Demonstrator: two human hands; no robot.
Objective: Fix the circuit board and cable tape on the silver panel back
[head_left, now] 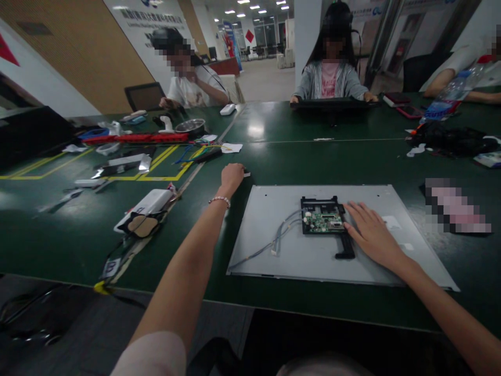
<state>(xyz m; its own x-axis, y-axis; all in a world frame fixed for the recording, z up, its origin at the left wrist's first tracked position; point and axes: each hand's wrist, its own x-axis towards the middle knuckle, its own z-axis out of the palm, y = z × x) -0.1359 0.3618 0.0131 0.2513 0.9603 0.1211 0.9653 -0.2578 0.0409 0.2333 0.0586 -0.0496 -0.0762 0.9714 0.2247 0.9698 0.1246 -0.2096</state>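
A flat grey metal panel [266,209], which looks like the back of a display, lies before me. Fixed near its middle is a black plastic bracket [346,248] carrying a green circuit board [323,222]. Grey cables [282,230] run from the board toward the panel's left corner. My right hand [370,232] rests flat on the panel, fingers spread, with its fingertips at the bracket's right edge. Beyond the panel's far left corner, my left hand [232,177] is closed on the table. A small light-and-dark piece [246,173] shows beside its fingers, too small to name.
To the left lies a white battery-like pack [151,206] with straps and cables. Farther back are a red strip [136,138], wires and a metal bowl [190,126]. A blurred-out phone-shaped thing [456,206] and a plastic bottle [446,99] are right. Two people sit opposite, another at right.
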